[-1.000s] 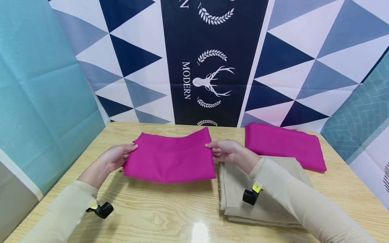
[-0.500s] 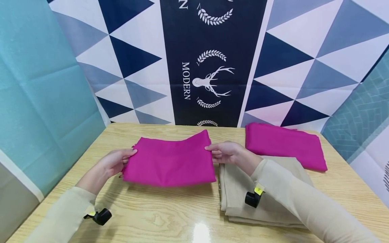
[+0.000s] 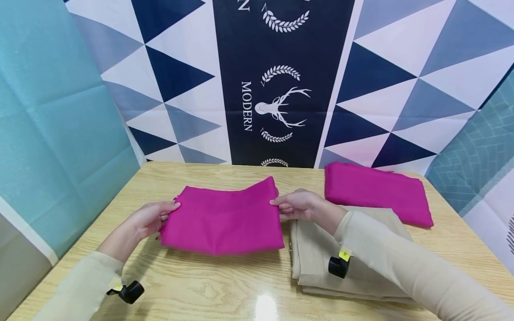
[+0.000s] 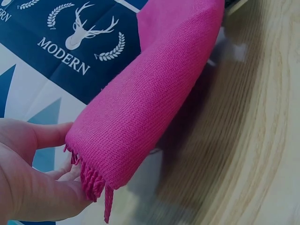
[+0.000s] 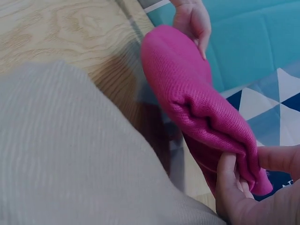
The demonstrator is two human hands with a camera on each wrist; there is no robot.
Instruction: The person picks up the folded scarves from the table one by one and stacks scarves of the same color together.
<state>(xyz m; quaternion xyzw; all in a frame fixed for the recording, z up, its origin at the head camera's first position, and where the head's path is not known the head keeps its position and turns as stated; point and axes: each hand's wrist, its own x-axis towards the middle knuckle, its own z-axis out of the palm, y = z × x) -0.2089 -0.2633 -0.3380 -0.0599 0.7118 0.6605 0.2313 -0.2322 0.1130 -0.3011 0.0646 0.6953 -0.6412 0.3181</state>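
Note:
A folded magenta scarf (image 3: 222,220) hangs slightly sagging between both hands, held over the table. My left hand (image 3: 150,217) pinches its left edge, thumb on top; in the left wrist view, twisted fringe (image 4: 93,180) pokes out beside the fingers. At the opposite edge my right hand (image 3: 299,204) pinches the scarf, thumb on the near face and fingers behind. Seen from the right wrist, several folded layers (image 5: 211,122) bunch between that thumb and fingers. Below the right forearm lies a folded beige cloth (image 3: 317,258).
A second folded magenta cloth (image 3: 377,191) lies at the back right of the wooden table (image 3: 201,285), next to the beige cloth. A patterned curtain (image 3: 281,53) rises behind the table's far edge, with a teal curtain (image 3: 60,111) on the left.
Both hands have lowered the scarf toward the table and a little nearer to the person, keeping their grip on its two edges. The other cloths stay where they were.

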